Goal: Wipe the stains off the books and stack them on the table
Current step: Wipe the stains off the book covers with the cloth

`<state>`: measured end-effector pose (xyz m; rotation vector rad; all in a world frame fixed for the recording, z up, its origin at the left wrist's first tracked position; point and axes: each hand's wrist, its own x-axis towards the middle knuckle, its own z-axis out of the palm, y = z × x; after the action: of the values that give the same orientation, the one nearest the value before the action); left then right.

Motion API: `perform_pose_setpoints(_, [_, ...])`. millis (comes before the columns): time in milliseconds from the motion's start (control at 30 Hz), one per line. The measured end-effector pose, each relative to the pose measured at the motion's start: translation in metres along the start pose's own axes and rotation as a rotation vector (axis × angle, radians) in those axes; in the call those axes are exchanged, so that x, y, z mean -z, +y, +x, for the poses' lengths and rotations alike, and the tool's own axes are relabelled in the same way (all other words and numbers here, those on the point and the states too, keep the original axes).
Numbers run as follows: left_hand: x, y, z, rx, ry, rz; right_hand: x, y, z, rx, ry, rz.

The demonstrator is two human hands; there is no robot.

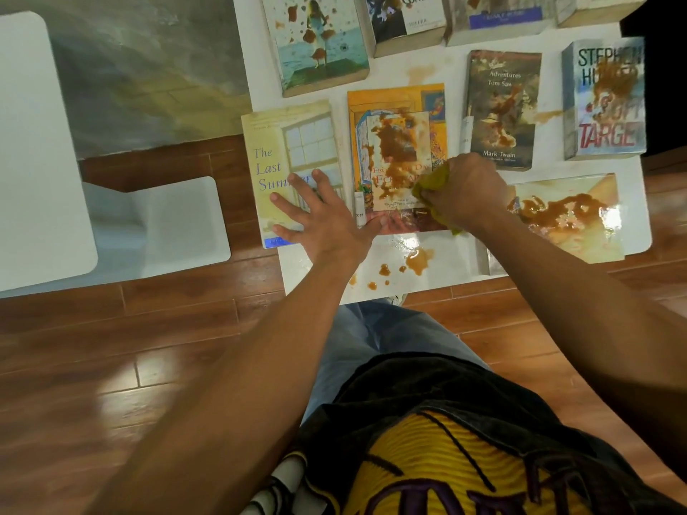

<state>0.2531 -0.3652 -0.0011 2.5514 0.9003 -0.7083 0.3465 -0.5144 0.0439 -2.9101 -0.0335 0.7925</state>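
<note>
Right hand (464,191) gripping yellow cloth (433,184) on stained orange book (396,158), left hand (319,213) flat, fingers spread

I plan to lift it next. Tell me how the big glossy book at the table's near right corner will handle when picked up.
The large glossy book is probably slippery: its shiny cover carries wet brown puddles. It looks thin and wide, so it may flex if lifted by one edge. Its near edge sits at the white table's edge, so a push towards the person could slide it off.
</note>
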Motion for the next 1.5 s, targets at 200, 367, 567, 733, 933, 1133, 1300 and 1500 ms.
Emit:
perform_pose_setpoints(200, [-0.003, 0.000, 0.000, 0.005, 0.009, 0.009, -0.001, 0.000, -0.004, 0.083, -0.064, -0.052])
perform_pose_setpoints(367, [-0.002, -0.001, 0.001, 0.013, 0.000, 0.012, -0.001, -0.004, -0.001, 0.066, -0.024, -0.043])
perform_pose_setpoints(567, [-0.003, 0.001, 0.000, 0.007, -0.002, 0.007, 0.005, 0.001, 0.005, 0.020, 0.015, -0.022])
perform_pose_setpoints(733, [-0.003, 0.000, 0.000, 0.010, 0.002, 0.030, 0.001, -0.002, 0.003, 0.066, -0.057, -0.072])
perform_pose_setpoints(933, [-0.002, 0.001, 0.000, 0.013, -0.002, 0.032, -0.001, -0.003, 0.009, 0.074, -0.026, -0.045])
perform_pose_setpoints(1133, [-0.002, 0.002, 0.000, 0.011, -0.005, 0.022, 0.007, -0.003, 0.021, 0.028, 0.042, -0.072])
perform_pose_setpoints(1300, [-0.001, 0.001, -0.002, 0.008, 0.004, 0.034, 0.005, -0.002, 0.018, 0.083, -0.048, -0.106])
perform_pose_setpoints(1500, [-0.002, 0.001, -0.001, 0.013, -0.004, 0.027, 0.003, -0.001, 0.018, 0.117, -0.054, -0.134])
